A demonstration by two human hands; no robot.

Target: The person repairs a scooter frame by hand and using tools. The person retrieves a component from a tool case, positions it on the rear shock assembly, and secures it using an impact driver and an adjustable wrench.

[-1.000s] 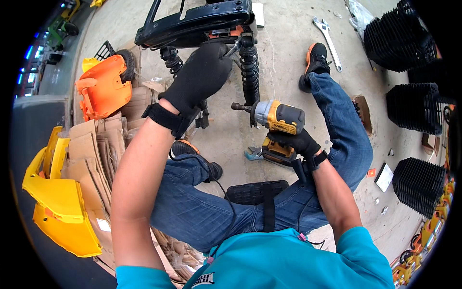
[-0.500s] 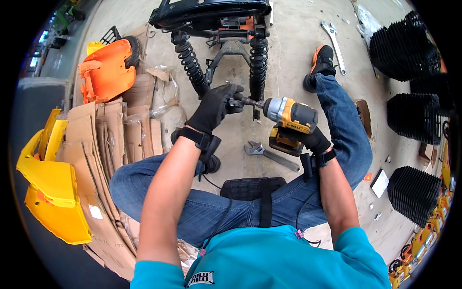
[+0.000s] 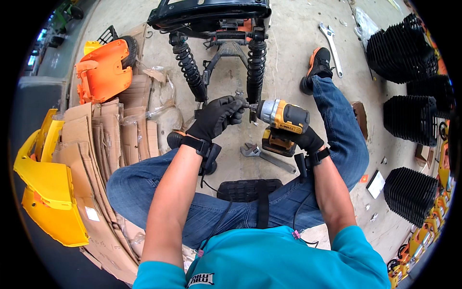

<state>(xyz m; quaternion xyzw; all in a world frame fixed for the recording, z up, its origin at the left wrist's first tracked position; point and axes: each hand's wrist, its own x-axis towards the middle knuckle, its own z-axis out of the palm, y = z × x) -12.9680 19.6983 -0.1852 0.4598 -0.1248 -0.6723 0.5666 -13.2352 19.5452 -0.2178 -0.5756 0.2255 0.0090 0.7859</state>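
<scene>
My right hand [image 3: 308, 139], in a black glove, is wrapped round the grip of a yellow and black cordless drill [image 3: 287, 118], with its nose pointing left. At the drill's front end, my gloved left hand [image 3: 219, 117] is closed in a pinch. Its fingertips meet the drill's tip, and whatever small part they hold is hidden. Just beyond both hands stands a black vehicle frame [image 3: 209, 14] with two coil-spring shock absorbers [image 3: 257, 62]. The right shock's lower end lies right behind the drill's tip.
On the floor below the drill lies an adjustable wrench [image 3: 269, 158]; a larger one [image 3: 332, 48] is by my shoe. Stacked cardboard [image 3: 103, 130] with orange [image 3: 107, 67] and yellow plastic panels [image 3: 50, 188] fills the left. Black ribbed plastic stacks [image 3: 411, 120] stand at right.
The drill has shifted slightly left, closer to my left hand. My left fingers have curled more at its tip, and the shaft that showed between them is now mostly hidden.
</scene>
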